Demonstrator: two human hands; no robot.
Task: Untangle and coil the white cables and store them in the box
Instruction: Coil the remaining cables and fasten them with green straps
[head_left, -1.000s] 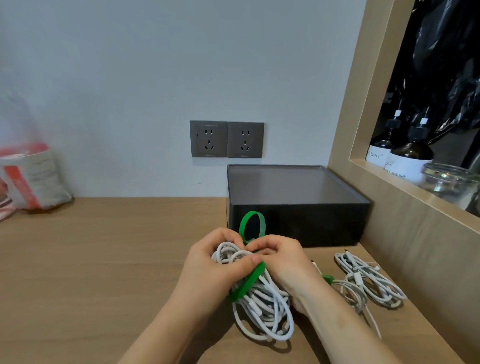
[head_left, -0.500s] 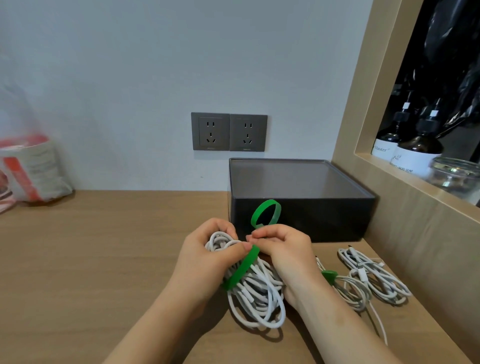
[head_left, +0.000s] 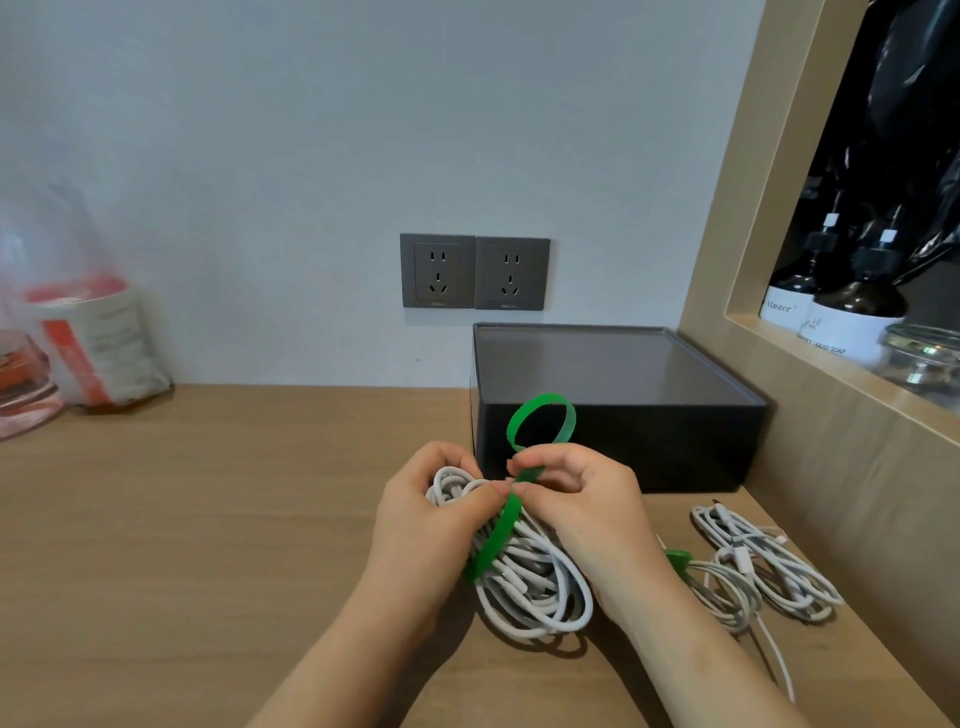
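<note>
the black box (head_left: 623, 447) sits on the wooden counter (head_left: 208, 519), pushed back against the wall. just in front of its front left corner both hands work on a white cable coil (head_left: 535, 587). the coil is a loose oval lying on the counter. its long axis runs from the box's front wall back towards the person and leans a little to the right. the far end is lifted into the hands and the near end rests flat on the counter.

the left hand (head_left: 431, 525) has its fingers curled round the far end of the coil, a firm closed grip, with the thumb pressing over the strands. the right hand (head_left: 587, 514) pinches a green strap (head_left: 498, 540) between thumb and forefinger, its other fingers loosely bent. the strap crosses the coil on a slant, from its left edge up to the point where the two thumbs meet. beyond that it stands up in an open loop in front of the box's front wall.

to the right of the box's front, a second bundle of white cables (head_left: 763, 561) lies on the counter with a small green tie (head_left: 678, 558) at its left end. wall sockets (head_left: 474, 271) sit above the box, a plastic bag (head_left: 88, 343) stands far to its left, and dark bottles (head_left: 852, 312) stand in the niche to its right.
</note>
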